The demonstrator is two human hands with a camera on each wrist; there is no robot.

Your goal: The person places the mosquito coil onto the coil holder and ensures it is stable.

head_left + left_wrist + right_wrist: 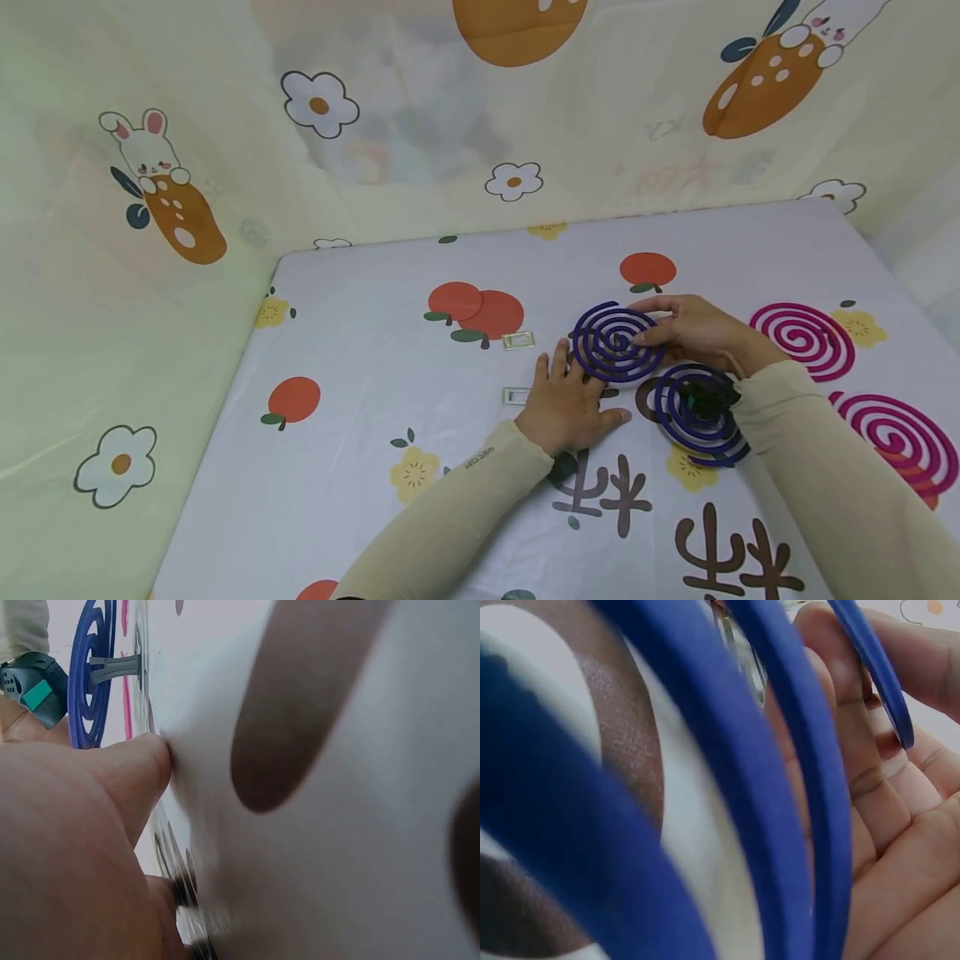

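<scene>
My right hand [697, 329] pinches a blue mosquito coil [619, 340] between thumb and fingers, near the coil's middle and upper right edge. Palm down on the tablecloth, my left hand [567, 406] has its fingers spread, and the coil partly covers its fingertips. Just below the right hand is a second blue mosquito coil [667, 404], partly hidden by the right wrist's dark camera. In the left wrist view, a blue coil [79, 675] stands raised on a grey metal stand [116, 669]. Blurred blue coil bands [739, 787] cross the right wrist view.
Two small rectangular metal frames [518, 340] lie left of the held coil. Two pink mosquito coils, one farther back [799, 337] and one nearer [891, 437], are on the right. A printed cloth covers the table [360, 333], and patterned curtain walls [420, 150] surround it.
</scene>
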